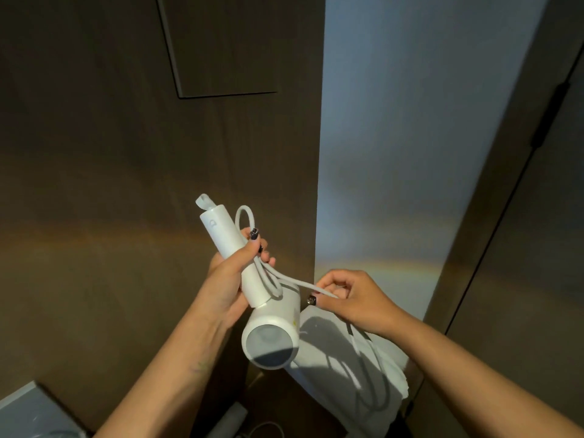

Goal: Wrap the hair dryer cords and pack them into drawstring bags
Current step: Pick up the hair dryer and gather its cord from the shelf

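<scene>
My left hand (228, 276) grips the dryer (252, 289) handle and cord (268, 276) loops; my right hand (350, 297) pinches the cord, right of it.

Dark brown wood panelling (94, 169) fills the left with a rectangular panel seam (221, 58) far up, beside a pale blue-grey wall strip (395, 137) and a dark door (537, 248) at right.

Dim, warm room; a hard beam lights the pale wall panel (395, 153), casting sharp shadows; wide-angle edges bend.
</scene>
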